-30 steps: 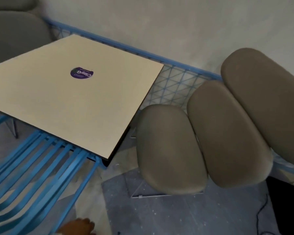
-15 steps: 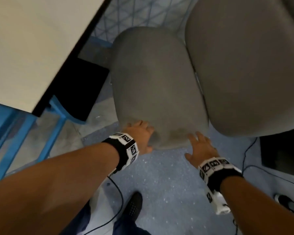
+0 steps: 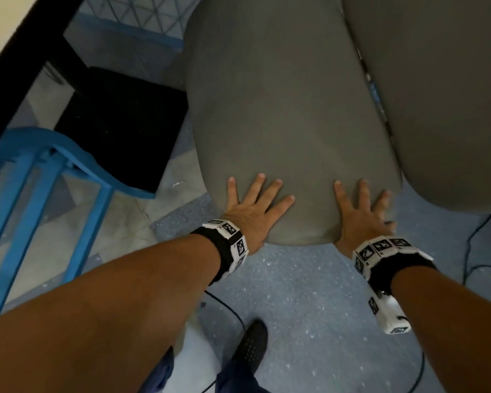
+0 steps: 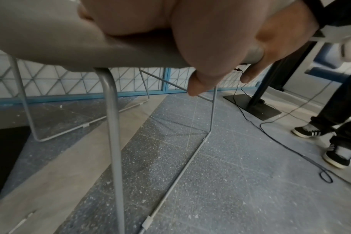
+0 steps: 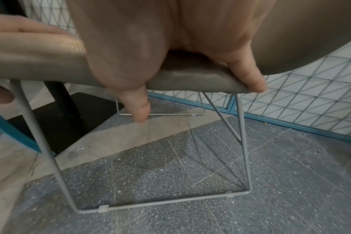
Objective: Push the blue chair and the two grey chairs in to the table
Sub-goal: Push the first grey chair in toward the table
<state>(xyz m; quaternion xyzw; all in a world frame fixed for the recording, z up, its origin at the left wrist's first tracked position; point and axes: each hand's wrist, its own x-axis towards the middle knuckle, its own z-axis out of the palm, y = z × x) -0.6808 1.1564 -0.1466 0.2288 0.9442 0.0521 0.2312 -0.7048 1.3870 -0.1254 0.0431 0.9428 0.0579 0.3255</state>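
A grey chair (image 3: 289, 109) stands in the middle of the head view, its seat beside the table (image 3: 0, 38) corner. My left hand (image 3: 253, 202) and right hand (image 3: 363, 211) lie flat on the seat's near edge, fingers straight and spread. In the wrist views the left thumb (image 4: 198, 88) and right thumb (image 5: 140, 110) hang down past the seat edge, over the grey wire legs (image 5: 244, 142). A second grey chair (image 3: 451, 95) touches the first on the right. The blue chair (image 3: 40, 165) stands at the left by the table.
The table's black base plate (image 3: 119, 129) lies left of the grey chair. A blue-framed mesh fence (image 3: 131, 21) runs behind. Black cables (image 3: 476, 251) trail on the speckled floor at right. My shoe (image 3: 250, 347) is below. Another person's feet (image 4: 341, 158) stand beside a black stand base (image 4: 250, 106).
The head view dropped from the table top to the grey chair seat. Both hands came onto the seat's near edge, and their fingers now lie spread further onto it.
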